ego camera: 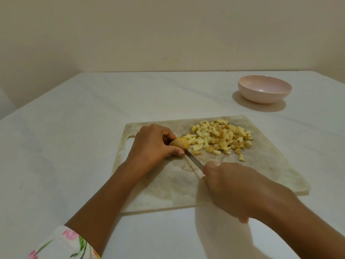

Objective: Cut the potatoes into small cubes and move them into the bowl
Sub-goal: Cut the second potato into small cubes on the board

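Floral sleeve (63, 243) on the left forearm, right hand (229, 189) gripping a red-handled knife (194, 160), blade against a potato piece (180, 143) pinched by the left hand (151, 144) on the cutting board (168, 184); potato cubes (220, 137) heaped just beside; pink bowl (264, 89) well apart on the table.

A home table set up for cooking.
My plain white table (74, 128) meets bare cream walls (168, 34); a stained white plastic cutting board (168, 184) lies before me, with a round pale pink bowl (261, 99) at one o'clock from it.

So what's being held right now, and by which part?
Left grip: the potato piece, round its uncut end. Right grip: the knife, by its red handle.
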